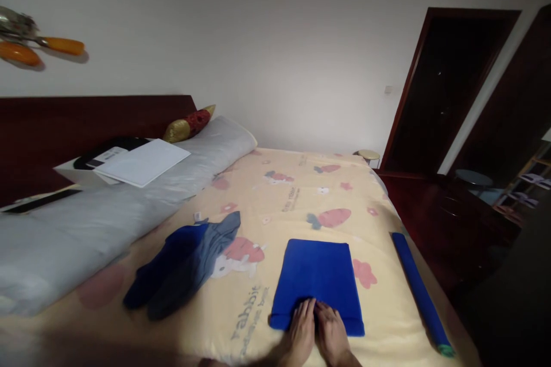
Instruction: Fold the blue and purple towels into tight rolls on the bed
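A blue folded cloth (318, 275) lies flat on the bed, with a narrow fold or roll along its near edge. My left hand (303, 324) and my right hand (331, 327) are side by side at the middle of that edge, fingers curled over the folded strip and pressed close together. The fingertips rest on the cloth, and the thumbs are mostly hidden. Left of it lies a crumpled dark blue and grey garment (189, 264). Near the bed's right edge is a long, tightly rolled blue cloth (419, 292) with a green end.
The bed has a yellow sheet (297, 183) printed with rabbits and carrots. A grey pillow (129, 212) runs along the headboard (86, 126), bearing a white flat box (144, 161) and a red-gold cushion (189, 125). Beyond the bed stand a stool (369, 155) and a dark door (456, 86).
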{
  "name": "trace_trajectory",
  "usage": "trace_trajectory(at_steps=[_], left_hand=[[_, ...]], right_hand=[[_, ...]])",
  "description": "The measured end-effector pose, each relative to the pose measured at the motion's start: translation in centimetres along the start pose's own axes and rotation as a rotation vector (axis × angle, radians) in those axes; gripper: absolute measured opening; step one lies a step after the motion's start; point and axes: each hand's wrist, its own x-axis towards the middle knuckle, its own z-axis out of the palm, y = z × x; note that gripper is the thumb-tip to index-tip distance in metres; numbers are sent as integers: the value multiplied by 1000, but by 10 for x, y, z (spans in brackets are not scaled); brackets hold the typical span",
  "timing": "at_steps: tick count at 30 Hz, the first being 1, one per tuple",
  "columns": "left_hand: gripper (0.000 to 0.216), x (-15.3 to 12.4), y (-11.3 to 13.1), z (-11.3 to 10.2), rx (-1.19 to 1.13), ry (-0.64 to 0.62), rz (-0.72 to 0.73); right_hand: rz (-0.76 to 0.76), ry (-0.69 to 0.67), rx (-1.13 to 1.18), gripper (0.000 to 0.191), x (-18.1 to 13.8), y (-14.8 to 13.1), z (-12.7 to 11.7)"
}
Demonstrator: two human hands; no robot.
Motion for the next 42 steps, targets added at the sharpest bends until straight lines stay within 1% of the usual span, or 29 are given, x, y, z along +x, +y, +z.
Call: trace_trajectory(at_steps=[2, 5, 7, 8, 9, 11, 13, 15, 16, 19, 21, 23, 26, 29, 32, 34, 35, 38, 40, 42], left_hand=[[44, -5, -16, -9, 24, 0, -52], [40, -10, -48, -31, 80, 61, -173], [39, -11, -61, -42, 102, 101, -221], [38, -11, -62, -45, 107, 118, -237], [38, -10, -60, -46, 109, 133, -249], [38, -10, -47, -42, 100, 148, -228], [39, -11, -28, -30, 74, 120, -128], [41, -15, -9, -17, 56, 55, -19], [44, -18, -2, -11, 55, 15, 11], [54, -24, 10, -3, 46, -117, 18], [58, -25, 9, -8, 9, -179, 18], [60, -23, 2, -19, -43, -202, 52], [58, -22, -13, -40, -88, -179, 80], [56, -24, -31, -57, -95, -124, 2], [61, -27, -45, -70, -118, -110, -41], [64, -26, -50, -78, -129, -125, -38], [63, -23, -51, -81, -128, -135, -41], [49, -9, -50, -88, -90, -191, -66], [41, 3, -47, -87, -38, -258, -124], [40, 15, -46, -83, 12, -305, -195]], right_hand=[[44, 11, -49, 61, -7, 24, -1], [67, 87, -132, 62, -21, 68, -16], [48, 146, -174, 58, -27, 85, -29], [35, 171, -186, 56, -29, 87, -34], [18, 189, -189, 54, -29, 85, -39], [-23, 204, -167, 50, -27, 69, -44], [-65, 187, -124, 41, -24, 46, -41], [-106, 158, -103, 30, -22, 26, -31], [-117, 145, -108, 28, -23, 18, -24], [-100, 118, -154, 28, -27, 8, -5], [-93, 104, -175, 27, -30, 12, 1], [-128, 86, -192, 29, -32, 20, 1], [-159, 70, -218, 28, -34, 40, -9], [-175, 79, -215, 25, -39, 64, -22], [-250, 74, -218, 28, -45, 80, -33], [-264, 59, -239, 28, -46, 80, -38], [-245, 51, -250, 28, -44, 77, -40], [-132, 4, -234, 22, -31, 64, -46], [-67, -19, -202, 24, -19, 57, -49], [-12, -12, -191, 32, -9, 57, -52]])
